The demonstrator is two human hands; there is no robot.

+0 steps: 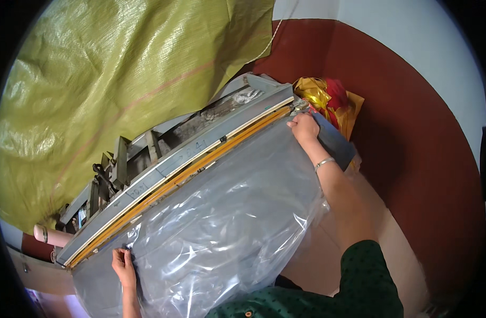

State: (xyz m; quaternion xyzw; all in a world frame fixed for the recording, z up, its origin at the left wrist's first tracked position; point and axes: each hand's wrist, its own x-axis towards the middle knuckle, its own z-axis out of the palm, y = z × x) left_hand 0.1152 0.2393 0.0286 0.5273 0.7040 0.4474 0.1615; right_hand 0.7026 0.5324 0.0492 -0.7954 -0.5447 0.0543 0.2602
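A large clear plastic sheet (pixel 216 212) spreads in front of me, creased and shiny. Its far edge lies along a long grey metal frame (pixel 200 146) that slants from lower left to upper right. Orange-yellow strips (pixel 187 180) and a pale strip run along the frame's near side. At the sheet's left part, my left hand (pixel 124 269) is closed, fingertips pinching the plastic. My right hand (pixel 305 131), with a bracelet on the wrist, is closed on the sheet's far right corner, close to the end of the strips. The fingertips' exact hold there is partly hidden.
A big yellow-green woven tarp (pixel 115 79) covers the area behind the frame. Metal brackets (pixel 121 159) and a pink cylinder (pixel 52 236) sit on its far left side. Gold and red wrapping (pixel 327 98) lies by the right end, near a red-and-white wall (pixel 402 106).
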